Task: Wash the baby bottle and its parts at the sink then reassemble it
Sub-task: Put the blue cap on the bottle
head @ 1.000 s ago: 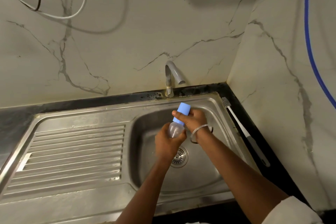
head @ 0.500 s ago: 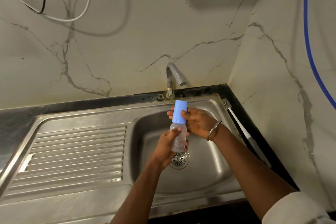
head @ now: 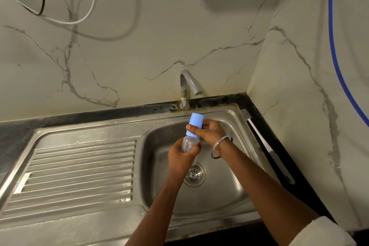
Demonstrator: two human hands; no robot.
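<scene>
Two grips: left hand (head: 180,158) half-hides bottle body (head: 188,143); right hand (head: 210,133) clasps blue cap (head: 196,123).

Light blue cap (head: 196,123) on a clear, perhaps frosted bottle (head: 187,144); steel-grey sink (head: 89,134); grey-veined cream wall (head: 159,36).

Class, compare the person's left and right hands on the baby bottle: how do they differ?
The left hand grips the clear bottle body from below; the right hand pinches the blue cap above. The right wrist wears a bangle; the left wrist is bare. Both hold one bottle over the sink.
</scene>
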